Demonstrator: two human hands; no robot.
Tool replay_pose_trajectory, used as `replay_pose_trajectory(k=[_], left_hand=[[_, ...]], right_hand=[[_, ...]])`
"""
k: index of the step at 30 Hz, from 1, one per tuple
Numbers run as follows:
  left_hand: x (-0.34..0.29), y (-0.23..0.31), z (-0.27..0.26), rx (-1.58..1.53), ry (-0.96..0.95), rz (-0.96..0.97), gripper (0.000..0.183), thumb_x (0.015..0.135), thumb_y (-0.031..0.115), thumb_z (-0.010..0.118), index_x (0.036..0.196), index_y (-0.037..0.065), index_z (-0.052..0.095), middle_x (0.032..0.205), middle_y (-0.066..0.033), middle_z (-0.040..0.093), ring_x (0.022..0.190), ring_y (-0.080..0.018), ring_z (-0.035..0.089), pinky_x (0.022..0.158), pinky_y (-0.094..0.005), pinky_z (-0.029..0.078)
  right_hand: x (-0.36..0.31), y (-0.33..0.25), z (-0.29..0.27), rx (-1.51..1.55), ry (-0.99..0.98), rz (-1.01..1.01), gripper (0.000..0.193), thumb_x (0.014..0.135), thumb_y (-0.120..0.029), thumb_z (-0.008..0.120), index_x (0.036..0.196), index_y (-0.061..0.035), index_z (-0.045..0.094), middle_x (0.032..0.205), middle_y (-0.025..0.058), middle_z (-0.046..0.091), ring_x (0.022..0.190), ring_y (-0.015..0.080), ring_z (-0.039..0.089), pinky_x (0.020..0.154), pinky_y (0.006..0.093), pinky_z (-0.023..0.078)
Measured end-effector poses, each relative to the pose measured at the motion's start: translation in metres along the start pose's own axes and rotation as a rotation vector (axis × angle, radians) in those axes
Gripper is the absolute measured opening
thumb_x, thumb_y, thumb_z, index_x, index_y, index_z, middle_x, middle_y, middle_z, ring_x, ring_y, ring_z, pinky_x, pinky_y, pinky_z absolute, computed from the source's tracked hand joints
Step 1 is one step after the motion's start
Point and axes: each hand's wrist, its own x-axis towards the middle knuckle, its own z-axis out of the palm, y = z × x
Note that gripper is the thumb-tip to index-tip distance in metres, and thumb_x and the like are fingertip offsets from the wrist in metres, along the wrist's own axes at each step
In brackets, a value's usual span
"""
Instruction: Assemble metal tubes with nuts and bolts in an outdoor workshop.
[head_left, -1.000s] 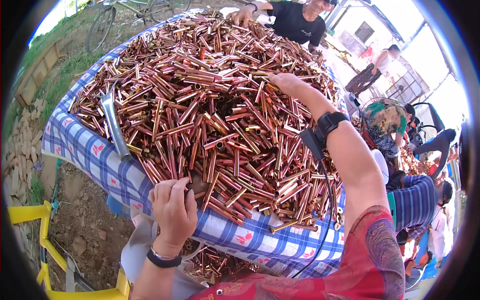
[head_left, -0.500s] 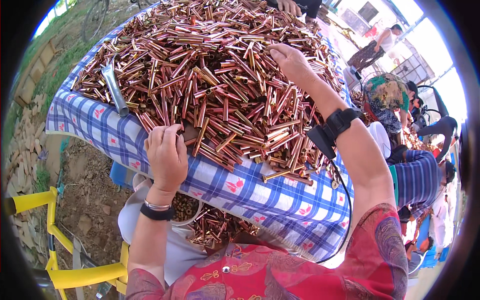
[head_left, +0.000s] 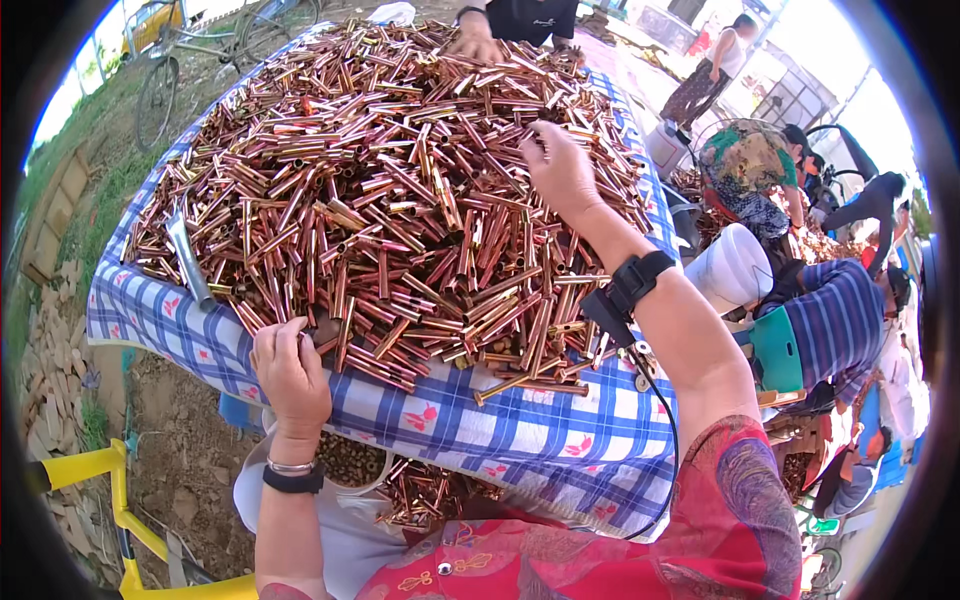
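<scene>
Metal tubes (head_left: pixel 400 200) piled high, plenty left to handle

Loose, copper-coloured, they fill the middle of the view and cover most of the checked tablecloth (head_left: pixel 480 410), so the work looks far from finished. Left hand (head_left: pixel 292 378), at eight o'clock, is at the heap's near edge, fingers bunched; whether they pinch anything, I cannot tell. Right hand (head_left: pixel 562 175), at one o'clock, is over the heap, thumb and forefinger parted, nothing visible between. Below the table, copper-coloured pieces (head_left: pixel 425 495) lie at six o'clock, small round pieces (head_left: pixel 350 462) at seven, possibly finished portions.
</scene>
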Motion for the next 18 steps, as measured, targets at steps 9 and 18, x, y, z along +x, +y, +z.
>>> replay_pose_trajectory(k=[9, 18], left_hand=[[0.004, 0.005, 0.002, -0.006, -0.037, -0.027, 0.024, 0.082, 0.006, 0.053, 0.105, 0.001, 0.058, 0.094, -0.0136, 0.052, 0.091, -0.0310, 0.050, 0.085, -0.0407, 0.037], [0.003, 0.003, 0.000, -0.006, -0.027, -0.073, 0.023, 0.081, 0.009, 0.057, 0.103, 0.004, 0.059, 0.093, -0.0110, 0.055, 0.089, -0.0292, 0.051, 0.081, -0.0389, 0.038]], right_hand=[[0.046, 0.091, -0.017, -0.133, -0.302, 0.341, 0.082, 0.080, -0.055, 0.060, 0.132, 0.0061, 0.040, 0.133, 0.0263, 0.046, 0.124, 0.0351, 0.045, 0.103, 0.0401, 0.037], [0.066, 0.023, 0.050, -0.128, -0.128, 0.247, 0.068, 0.083, -0.052, 0.057, 0.131, -0.0050, 0.047, 0.133, 0.0234, 0.045, 0.121, 0.0381, 0.046, 0.102, 0.0438, 0.036]])
